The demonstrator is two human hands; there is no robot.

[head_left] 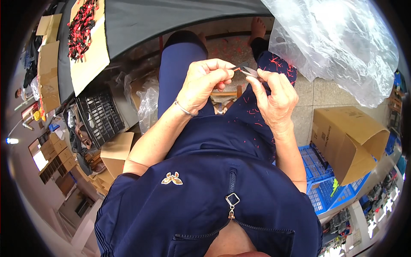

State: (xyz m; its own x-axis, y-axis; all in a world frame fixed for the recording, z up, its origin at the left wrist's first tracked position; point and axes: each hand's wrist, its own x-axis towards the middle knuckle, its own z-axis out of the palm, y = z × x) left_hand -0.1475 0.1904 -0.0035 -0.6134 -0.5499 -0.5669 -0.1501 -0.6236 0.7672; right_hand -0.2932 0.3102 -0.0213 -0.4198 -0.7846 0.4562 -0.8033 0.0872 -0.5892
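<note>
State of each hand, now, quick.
Left hand: closed, pinching a small red-and-black piece.
Right hand: closed, holding a small pointed metal tool.

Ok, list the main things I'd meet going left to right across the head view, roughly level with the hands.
Black crate, crumpled clear plastic, left hand, small red piece, right hand, brown cardboard box.

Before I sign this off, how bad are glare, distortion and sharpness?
Head view: glare whitens parts of the clear plastic sheet; head view: fisheye curves the dark work surface's edge, and the corners go black; head view: the red piece in the left grip shows little fine detail.
</note>
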